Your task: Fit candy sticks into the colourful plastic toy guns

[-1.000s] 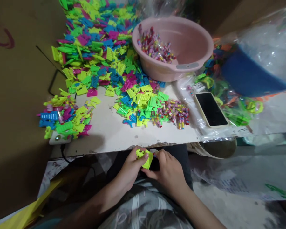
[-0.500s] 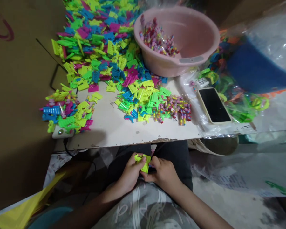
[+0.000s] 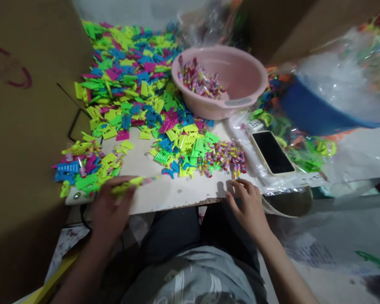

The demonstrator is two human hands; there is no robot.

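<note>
The blurred left hand (image 3: 110, 207) grasps a yellow plastic toy (image 3: 126, 185) with a slim tube (image 3: 147, 180) above the smooth white table (image 3: 164, 196); the right hand (image 3: 249, 206), loosely bent, is free near glossy striped tubes (image 3: 232, 157).

My shirt (image 3: 194, 264) is grey and creased across the front; a pale print (image 3: 178, 282) runs over it in broad, brush-like strokes, cut off at the bottom of the view, so I cannot read it; my trousers (image 3: 174, 232) are dark, nearly black, and look plain where they show; my forearms (image 3: 286, 261) are bare; my right hand (image 3: 248, 210) is bare too, with slim fingers; my left hand (image 3: 110, 207), also bare, is blurred in outline.
</note>
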